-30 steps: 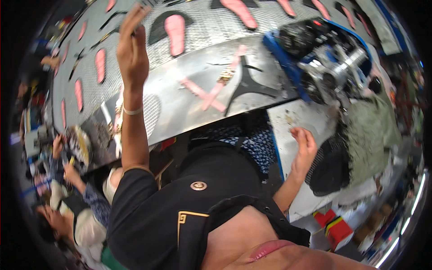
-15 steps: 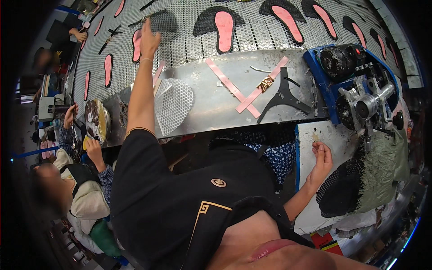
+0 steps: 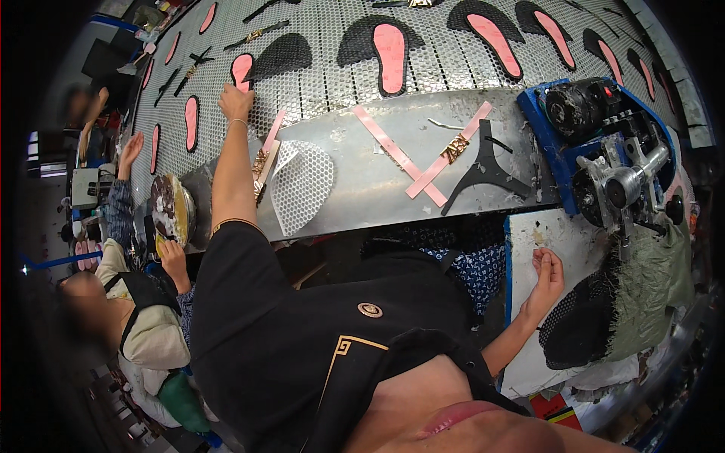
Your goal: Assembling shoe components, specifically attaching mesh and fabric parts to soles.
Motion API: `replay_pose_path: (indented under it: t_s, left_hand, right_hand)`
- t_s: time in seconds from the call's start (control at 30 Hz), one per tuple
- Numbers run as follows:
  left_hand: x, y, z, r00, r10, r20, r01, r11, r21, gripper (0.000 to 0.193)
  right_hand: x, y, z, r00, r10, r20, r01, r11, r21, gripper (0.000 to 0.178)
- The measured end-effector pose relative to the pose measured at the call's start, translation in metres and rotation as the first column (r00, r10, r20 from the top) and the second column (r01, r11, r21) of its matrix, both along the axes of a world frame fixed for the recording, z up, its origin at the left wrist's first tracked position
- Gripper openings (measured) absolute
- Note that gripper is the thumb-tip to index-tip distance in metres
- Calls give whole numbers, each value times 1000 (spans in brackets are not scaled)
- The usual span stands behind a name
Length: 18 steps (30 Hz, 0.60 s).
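My left hand (image 3: 236, 103) is stretched over the belt, its fingers closed round the near end of a pink shoe sole (image 3: 242, 69) with a black rim. That end is hidden under the hand. A black mesh half-round piece (image 3: 283, 55) touches this sole's right side, and a black strap with gold trim (image 3: 259, 34) lies just beyond. Beside my left forearm are a pink strap with a gold ornament (image 3: 260, 162) and a clear honeycomb-patterned sheet (image 3: 303, 185). My right hand (image 3: 547, 279) hovers at the white side table with curled fingers; what they hold, if anything, is too small to tell.
Crossed pink straps (image 3: 425, 180) with a gold ornament and a black Y-shaped piece (image 3: 482, 167) lie on the metal ledge (image 3: 355, 204). A blue machine (image 3: 604, 158) stands at right. Several pink soles line the metal belt (image 3: 317, 90). Co-workers' hands (image 3: 174, 260) are at left.
My left hand has drawn back from the black strap to the near end of the pink sole. The right hand stays by the side table. The whole view has shifted slightly.
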<state>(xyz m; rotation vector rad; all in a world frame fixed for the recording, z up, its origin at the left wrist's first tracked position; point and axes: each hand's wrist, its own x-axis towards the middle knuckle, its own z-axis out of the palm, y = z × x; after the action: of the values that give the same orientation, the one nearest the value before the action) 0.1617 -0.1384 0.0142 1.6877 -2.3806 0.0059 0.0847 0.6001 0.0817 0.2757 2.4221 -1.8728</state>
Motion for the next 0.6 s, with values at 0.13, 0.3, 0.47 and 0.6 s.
replay_pose_path:
  t_s: [0.13,0.3,0.47,0.6]
  left_hand:
    - [-24,18,31,983,-183,17,172,883,-437,65]
    - [-3,-18,39,948,-266,174,314,704,-637,61]
    - [-14,19,54,895,-308,-322,104,847,-521,71]
    - [-40,88,60,706,-402,-582,123,880,-458,74]
  right_hand:
    - [-1,-5,0,1000,0,-6,0,1000,-18,19]
    - [-7,-13,0,998,64,6,-64,998,-18,19]
    - [-4,-8,2,1000,26,5,-26,1000,-1,18]
    - [2,6,0,1000,-24,8,24,1000,14,18]
